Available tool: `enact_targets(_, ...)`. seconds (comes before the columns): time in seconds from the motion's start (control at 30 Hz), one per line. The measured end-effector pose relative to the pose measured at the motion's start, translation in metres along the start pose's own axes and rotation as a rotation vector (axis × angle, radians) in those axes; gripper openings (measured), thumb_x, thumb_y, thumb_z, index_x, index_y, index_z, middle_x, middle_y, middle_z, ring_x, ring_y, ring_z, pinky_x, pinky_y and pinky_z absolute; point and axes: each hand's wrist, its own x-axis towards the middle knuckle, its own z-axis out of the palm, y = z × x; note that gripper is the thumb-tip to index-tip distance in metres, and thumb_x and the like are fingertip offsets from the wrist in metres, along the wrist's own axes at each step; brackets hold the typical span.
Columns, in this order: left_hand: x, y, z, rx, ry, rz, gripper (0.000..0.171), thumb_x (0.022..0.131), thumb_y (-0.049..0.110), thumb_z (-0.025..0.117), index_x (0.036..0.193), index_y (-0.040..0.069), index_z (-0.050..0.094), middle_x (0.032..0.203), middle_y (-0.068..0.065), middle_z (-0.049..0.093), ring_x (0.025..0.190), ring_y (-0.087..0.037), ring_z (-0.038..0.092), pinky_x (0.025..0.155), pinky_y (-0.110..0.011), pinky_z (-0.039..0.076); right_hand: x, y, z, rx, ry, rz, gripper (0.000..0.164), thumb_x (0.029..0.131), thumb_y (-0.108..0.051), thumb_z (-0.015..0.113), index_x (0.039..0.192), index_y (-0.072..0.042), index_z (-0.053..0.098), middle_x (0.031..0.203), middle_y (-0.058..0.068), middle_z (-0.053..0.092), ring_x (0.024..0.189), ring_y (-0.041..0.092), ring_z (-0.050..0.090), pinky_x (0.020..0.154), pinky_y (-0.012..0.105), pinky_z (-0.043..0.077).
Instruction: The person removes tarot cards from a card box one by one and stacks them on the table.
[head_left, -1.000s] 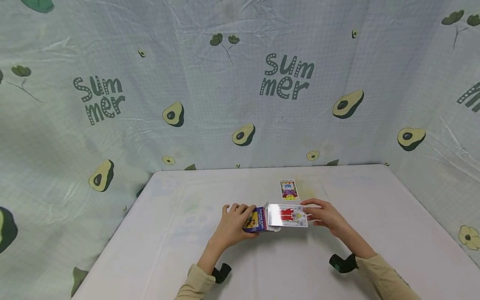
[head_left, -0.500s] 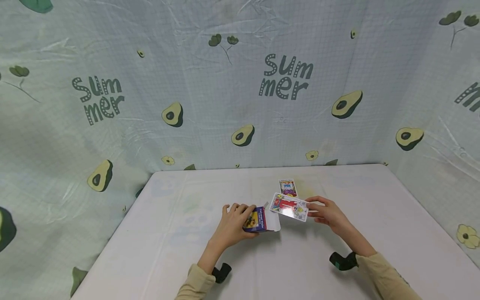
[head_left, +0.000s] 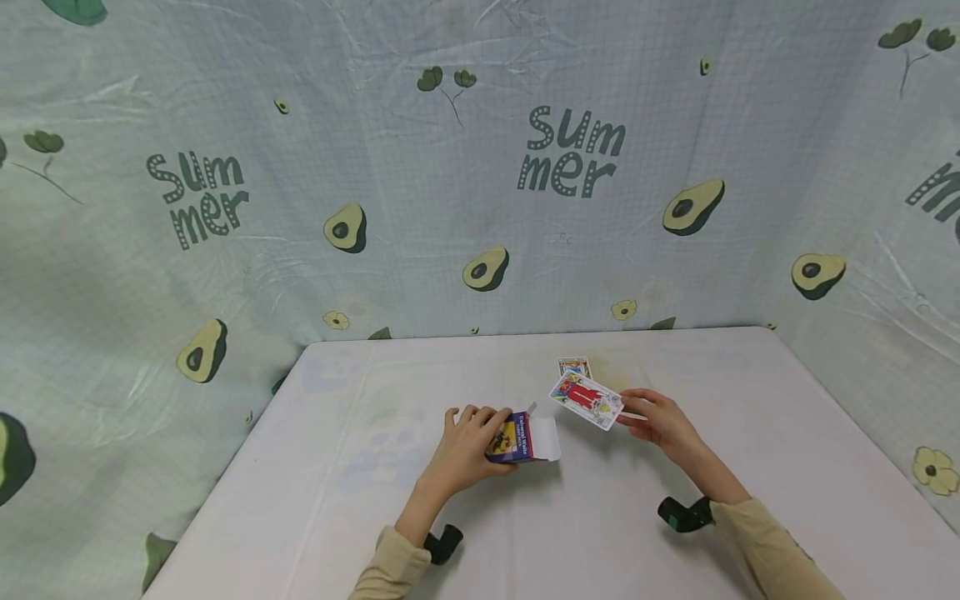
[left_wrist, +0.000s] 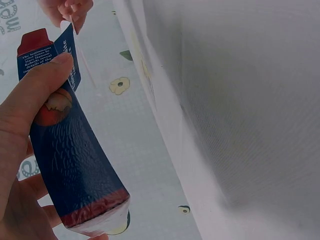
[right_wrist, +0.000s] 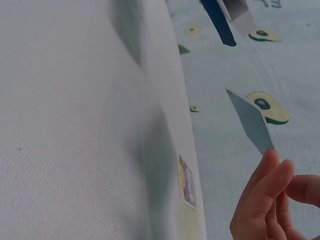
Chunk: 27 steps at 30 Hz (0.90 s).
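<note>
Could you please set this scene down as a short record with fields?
Left grip: holds the blue card box
Box: raised above the table, open end towards the right grip
Right grip: pinches a card with a red figure
Held card: off the table, apart from the box
Second card: flat on the table, partly hidden by the held card in the head view
Backdrop: pale sheet with avocado prints

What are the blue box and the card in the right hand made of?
The blue box looks like glossy printed cardboard: folded flaps, rippled sheen. The card seems stiff printed paper, jutting out flat; perhaps coated, its finish unclear.
</note>
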Motion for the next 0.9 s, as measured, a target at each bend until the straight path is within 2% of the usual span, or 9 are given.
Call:
enact_targets(0.2, -0.001, -0.001, 0.0, 0.005, -0.003, 0.006, 0.075, 0.064, 0.052, 0.072, 0.125, 0.018, 0.048, 0.109, -0.001, 0.058, 0.1, -0.021, 0.049, 0.087, -0.05, 0.032, 0.003, -0.001, 0.0, 0.069, 0.03, 0.026, 0.05, 0.091, -0.03, 0.048, 0.13, -0.001, 0.035, 0.108, 0.006, 0.053, 0.074, 0.004, 0.062, 0.061, 0.017, 0.048)
enact_targets(0.4, -0.001, 0.0, -0.001, 0.006, 0.008, 0.005, 0.075, 0.063, 0.051, 0.073, 0.125, 0.018, 0.048, 0.109, -0.002, 0.058, 0.1, -0.022, 0.05, 0.087, -0.05, 0.032, 0.011, 0.0, -0.002, 0.126, 0.046, 0.04, 0.047, 0.09, -0.026, 0.051, 0.128, -0.002, 0.037, 0.104, 0.003, 0.051, 0.073, 0.003, 0.061, 0.062, 0.016, 0.048)
enact_targets(0.6, -0.003, -0.001, 0.0, -0.007, 0.018, 0.004, 0.075, 0.063, 0.049, 0.074, 0.125, 0.017, 0.049, 0.108, -0.002, 0.058, 0.1, -0.022, 0.05, 0.087, -0.051, 0.032, 0.017, 0.0, -0.001, 0.139, 0.07, 0.04, 0.051, 0.088, -0.02, 0.054, 0.133, -0.004, 0.036, 0.111, 0.006, 0.049, 0.072, 0.003, 0.062, 0.062, 0.016, 0.048)
enact_targets(0.8, -0.004, -0.001, 0.002, -0.011, 0.028, 0.008, 0.075, 0.062, 0.049, 0.075, 0.125, 0.017, 0.049, 0.109, -0.003, 0.058, 0.1, -0.023, 0.05, 0.087, -0.052, 0.032, 0.024, 0.001, 0.002, 0.182, 0.095, 0.033, 0.053, 0.088, -0.017, 0.054, 0.136, -0.003, 0.033, 0.096, -0.003, 0.053, 0.071, 0.001, 0.061, 0.065, 0.014, 0.048)
enact_targets(0.9, -0.004, -0.002, 0.002, 0.001, 0.028, 0.008, 0.075, 0.062, 0.051, 0.074, 0.125, 0.018, 0.048, 0.109, -0.002, 0.058, 0.1, -0.022, 0.05, 0.087, -0.051, 0.032, 0.028, 0.001, 0.004, 0.21, 0.101, 0.046, 0.054, 0.088, -0.016, 0.053, 0.136, -0.003, 0.032, 0.096, -0.003, 0.053, 0.071, 0.002, 0.06, 0.066, 0.015, 0.048)
